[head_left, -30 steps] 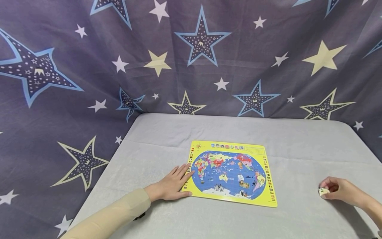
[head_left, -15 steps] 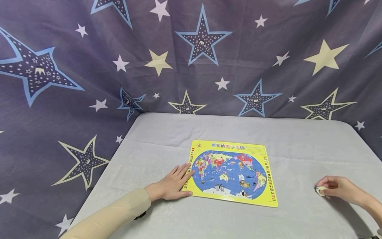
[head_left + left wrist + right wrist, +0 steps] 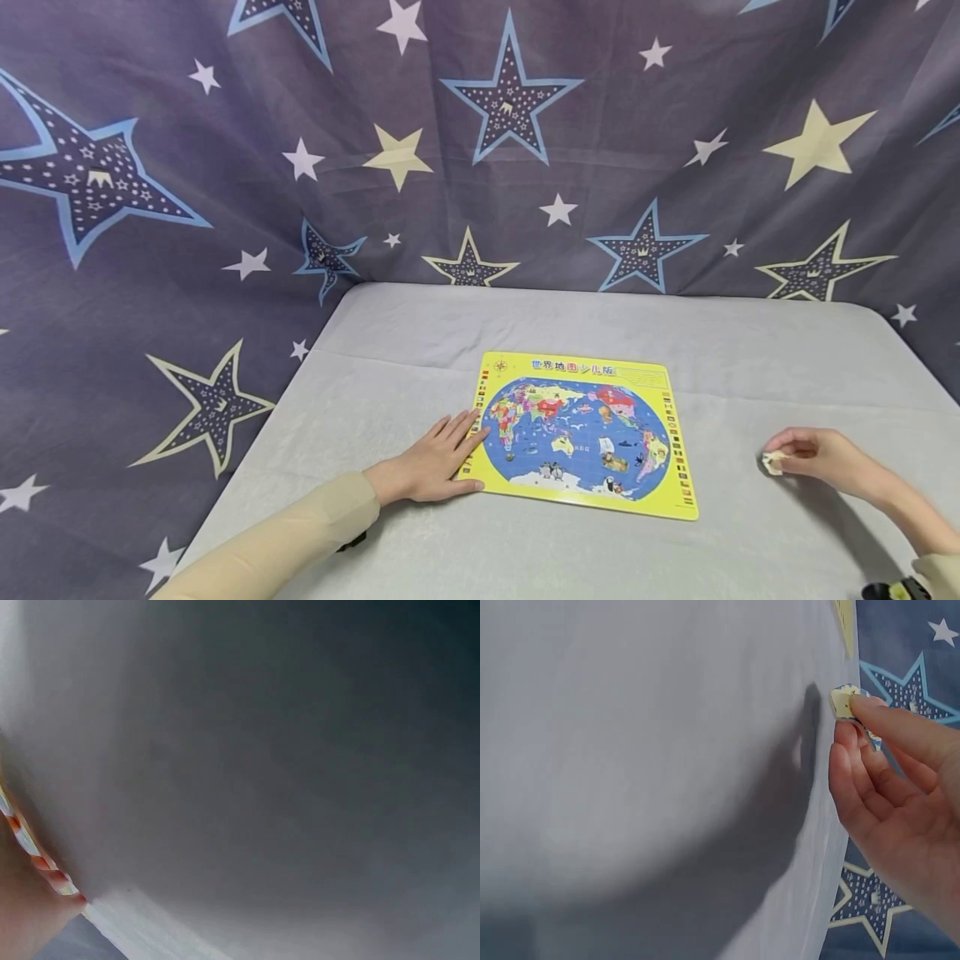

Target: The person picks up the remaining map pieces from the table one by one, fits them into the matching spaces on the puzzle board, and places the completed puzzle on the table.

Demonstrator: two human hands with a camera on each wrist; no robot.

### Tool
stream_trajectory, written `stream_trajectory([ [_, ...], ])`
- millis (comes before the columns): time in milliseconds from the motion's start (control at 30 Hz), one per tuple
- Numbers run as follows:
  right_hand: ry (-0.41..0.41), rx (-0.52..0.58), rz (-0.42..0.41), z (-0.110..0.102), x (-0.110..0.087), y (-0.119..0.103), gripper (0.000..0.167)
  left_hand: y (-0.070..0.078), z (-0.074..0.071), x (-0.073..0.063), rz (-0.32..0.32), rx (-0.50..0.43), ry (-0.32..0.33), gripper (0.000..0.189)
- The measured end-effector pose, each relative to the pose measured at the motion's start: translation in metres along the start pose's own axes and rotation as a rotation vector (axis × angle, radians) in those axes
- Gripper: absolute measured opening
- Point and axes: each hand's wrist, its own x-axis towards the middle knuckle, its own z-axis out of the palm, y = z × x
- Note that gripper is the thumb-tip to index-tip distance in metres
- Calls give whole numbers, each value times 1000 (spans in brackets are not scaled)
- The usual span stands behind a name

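Note:
A yellow-bordered world map puzzle board (image 3: 585, 504) lies flat on the grey cloth. My left hand (image 3: 427, 462) rests on its left edge, fingers spread and straight. In the left wrist view only part of that hand (image 3: 30, 911) shows, beside the board's edge. To the right of the board and apart from it, my right hand (image 3: 825, 458) pinches a small puzzle piece (image 3: 772, 462) between thumb and fingers. The right wrist view shows the piece (image 3: 842, 705) as pale yellow with bits of blue; the fingers hide part of it.
The grey cloth-covered table (image 3: 405, 358) surrounds the board on all sides. A dark star-patterned curtain (image 3: 465, 200) hangs behind the table and along its left side.
My right hand has moved left, closer to the board, and slightly up in the head view, carrying the puzzle piece. The left hand and the board have stayed in place.

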Motion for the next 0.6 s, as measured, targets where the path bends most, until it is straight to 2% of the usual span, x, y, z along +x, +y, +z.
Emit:
stream_trajectory([
  [167,-20,-13,31,7,12,-7,12,0,0,0,-2,-2,0,79],
  [433,-24,-93,88,21,30,-24,16,0,0,0,-2,-6,-2,79],
  [600,-33,-85,98,29,41,-33,18,0,0,0,-2,0,-3,79],
])
